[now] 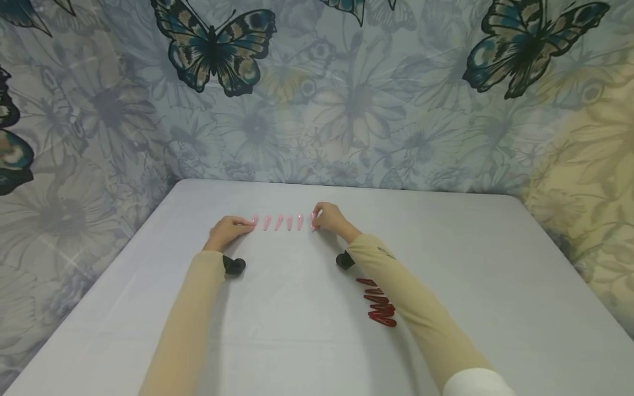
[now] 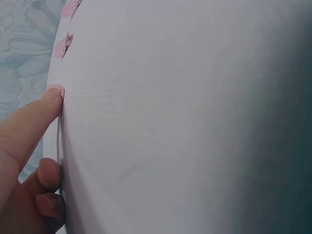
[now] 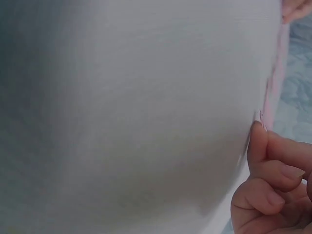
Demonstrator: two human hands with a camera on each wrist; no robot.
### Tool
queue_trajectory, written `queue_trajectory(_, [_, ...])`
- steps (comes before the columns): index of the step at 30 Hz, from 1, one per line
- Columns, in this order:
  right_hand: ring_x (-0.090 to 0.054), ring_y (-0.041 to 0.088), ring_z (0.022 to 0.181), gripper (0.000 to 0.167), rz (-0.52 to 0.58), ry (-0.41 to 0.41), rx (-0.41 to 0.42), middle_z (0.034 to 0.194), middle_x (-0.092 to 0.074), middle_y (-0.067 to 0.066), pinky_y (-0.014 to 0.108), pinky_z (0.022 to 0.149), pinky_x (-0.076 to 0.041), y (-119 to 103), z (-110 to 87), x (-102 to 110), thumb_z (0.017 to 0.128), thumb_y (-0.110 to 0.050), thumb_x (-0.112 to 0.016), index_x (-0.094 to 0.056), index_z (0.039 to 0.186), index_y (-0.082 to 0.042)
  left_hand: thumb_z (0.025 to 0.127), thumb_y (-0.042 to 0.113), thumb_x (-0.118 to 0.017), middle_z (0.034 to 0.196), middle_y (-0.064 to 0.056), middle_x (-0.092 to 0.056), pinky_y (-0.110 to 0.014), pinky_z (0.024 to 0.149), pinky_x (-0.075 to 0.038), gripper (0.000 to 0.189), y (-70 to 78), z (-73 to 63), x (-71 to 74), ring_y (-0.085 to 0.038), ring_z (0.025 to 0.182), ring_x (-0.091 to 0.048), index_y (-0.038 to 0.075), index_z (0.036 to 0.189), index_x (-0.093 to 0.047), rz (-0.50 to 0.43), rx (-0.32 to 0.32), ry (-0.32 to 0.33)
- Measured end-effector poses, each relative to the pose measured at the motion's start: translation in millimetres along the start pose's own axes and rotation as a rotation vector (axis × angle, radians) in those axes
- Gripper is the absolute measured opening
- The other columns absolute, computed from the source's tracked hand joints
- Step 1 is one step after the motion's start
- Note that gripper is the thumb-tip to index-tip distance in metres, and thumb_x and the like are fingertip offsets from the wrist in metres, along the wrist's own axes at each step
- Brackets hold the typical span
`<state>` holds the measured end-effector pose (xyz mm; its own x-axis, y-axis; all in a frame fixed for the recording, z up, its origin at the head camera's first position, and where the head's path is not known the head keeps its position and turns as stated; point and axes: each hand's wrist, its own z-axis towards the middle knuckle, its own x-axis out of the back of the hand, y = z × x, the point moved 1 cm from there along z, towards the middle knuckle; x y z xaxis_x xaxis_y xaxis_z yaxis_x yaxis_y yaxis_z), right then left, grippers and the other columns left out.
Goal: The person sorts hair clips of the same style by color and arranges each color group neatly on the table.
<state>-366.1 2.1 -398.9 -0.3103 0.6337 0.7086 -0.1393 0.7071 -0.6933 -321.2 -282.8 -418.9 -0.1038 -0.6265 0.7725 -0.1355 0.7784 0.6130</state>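
Note:
Several pink, teardrop-shaped hair clips (image 1: 279, 223) stand in a spaced row across the far half of the white table. At the row's left end, my left hand (image 1: 229, 231) pinches the outermost clip (image 2: 54, 87) at its fingertips, its other fingers curled below. My right hand (image 1: 331, 218) holds the clip (image 1: 313, 220) at the right end between thumb and index finger. In the right wrist view that clip (image 3: 262, 118) shows only as a thin edge above the fingertips; the rest is hidden by the hand.
A stack of several dark red clips (image 1: 381, 314) lies near the right forearm, partly covered by the sleeve (image 1: 411, 297). Black wrist cameras (image 1: 235, 266) jut inward from both wrists. Behind the white table (image 1: 292, 352) hangs butterfly-and-flower fabric (image 1: 356, 121).

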Motion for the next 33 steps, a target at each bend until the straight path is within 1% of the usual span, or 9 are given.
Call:
queue_trajectory(6, [-0.053, 0.007, 0.059, 0.008, -0.038, 0.047, 0.000, 0.089, -0.076, 0.018, 0.013, 0.053, -0.038, -7, -2.4, -1, 0.088, -0.003, -0.066, -0.059, 0.090, 0.000, 0.094, 0.036, -0.062, 0.146, -0.022, -0.048, -0.067, 0.110, -0.019, 0.039, 18.9, -17.6, 3.9, -0.044, 0.136, -0.040, 0.007, 0.120, -0.067, -0.008, 0.013, -0.004])
queue_trajectory(10, [-0.056, 0.009, 0.061, 0.011, -0.066, 0.071, -0.014, 0.086, -0.075, 0.014, 0.018, 0.056, -0.044, -2, 4.5, -4, 0.089, -0.008, -0.069, -0.062, 0.094, -0.001, 0.092, 0.039, -0.064, 0.144, -0.020, -0.050, -0.068, 0.109, -0.019, 0.038, 14.9, -11.7, 2.2, -0.043, 0.134, -0.042, 0.009, 0.116, -0.070, -0.019, 0.001, -0.001])
queue_trajectory(16, [-0.058, 0.017, 0.079, 0.021, -0.155, 0.185, 0.090, 0.087, -0.069, 0.004, 0.027, 0.071, -0.049, 91, 102.7, -44, 0.075, -0.024, -0.084, -0.069, 0.080, -0.010, 0.086, 0.050, -0.069, 0.141, -0.017, -0.055, -0.065, 0.104, -0.024, 0.043, 4.8, -3.5, -0.9, -0.041, 0.130, -0.047, 0.015, 0.110, -0.074, -0.013, -0.004, 0.021])
queue_trajectory(18, [-0.060, 0.021, 0.097, 0.024, -0.167, 0.154, 0.043, 0.102, -0.070, 0.006, 0.030, 0.085, -0.050, 95, 110.3, -45, 0.074, -0.026, -0.085, -0.072, 0.085, -0.010, 0.087, 0.047, -0.068, 0.141, -0.019, -0.054, -0.063, 0.103, -0.026, 0.043, 7.4, -7.5, -0.6, -0.041, 0.130, -0.047, 0.013, 0.113, -0.073, -0.013, 0.006, 0.030])
queue_trajectory(20, [-0.060, 0.022, 0.106, 0.030, -0.163, 0.131, 0.030, 0.109, -0.070, 0.007, 0.030, 0.092, -0.050, 87, 101.2, -40, 0.073, -0.031, -0.086, -0.074, 0.088, -0.009, 0.091, 0.040, -0.067, 0.144, -0.021, -0.051, -0.061, 0.105, -0.027, 0.043, 13.3, -13.4, 0.6, -0.042, 0.132, -0.045, 0.007, 0.118, -0.069, -0.011, 0.022, 0.023])
queue_trajectory(23, [-0.059, 0.022, 0.113, 0.032, -0.139, 0.070, -0.053, 0.116, -0.069, 0.010, 0.032, 0.100, -0.048, 47, 59.5, -20, 0.081, -0.030, -0.080, -0.073, 0.097, -0.003, 0.092, 0.037, -0.065, 0.142, -0.023, -0.052, -0.060, 0.103, -0.029, 0.042, 18.2, -17.7, 0.9, -0.043, 0.131, -0.047, 0.005, 0.120, -0.067, 0.011, 0.003, 0.036])
queue_trajectory(27, [-0.065, 0.021, 0.091, 0.030, -0.066, 0.080, -0.070, 0.106, -0.072, 0.016, 0.029, 0.085, -0.053, 11, 9.5, -5, 0.091, -0.024, -0.069, -0.070, 0.103, 0.004, 0.094, 0.037, -0.063, 0.140, -0.024, -0.053, -0.060, 0.102, -0.030, 0.041, 17.7, -17.2, -0.1, -0.044, 0.128, -0.048, 0.005, 0.120, -0.067, 0.045, -0.024, 0.042])
queue_trajectory(30, [-0.063, 0.016, 0.073, 0.030, -0.006, 0.103, -0.009, 0.097, -0.074, 0.019, 0.022, 0.068, -0.051, 5, -15.3, 1, 0.095, -0.021, -0.062, -0.067, 0.106, 0.007, 0.095, 0.035, -0.062, 0.141, -0.024, -0.052, -0.062, 0.103, -0.030, 0.041, 15.4, -15.8, -0.8, -0.044, 0.129, -0.047, 0.004, 0.121, -0.066, 0.057, -0.028, 0.038])
queue_trajectory(33, [-0.059, 0.009, 0.069, 0.031, 0.048, 0.081, 0.043, 0.094, -0.075, 0.017, 0.016, 0.061, -0.045, 5, -34.2, 10, 0.096, -0.022, -0.058, -0.066, 0.108, 0.006, 0.095, 0.035, -0.062, 0.142, -0.024, -0.051, -0.064, 0.104, -0.028, 0.041, 14.1, -16.1, -0.4, -0.044, 0.130, -0.046, 0.004, 0.122, -0.065, 0.054, -0.029, 0.039])
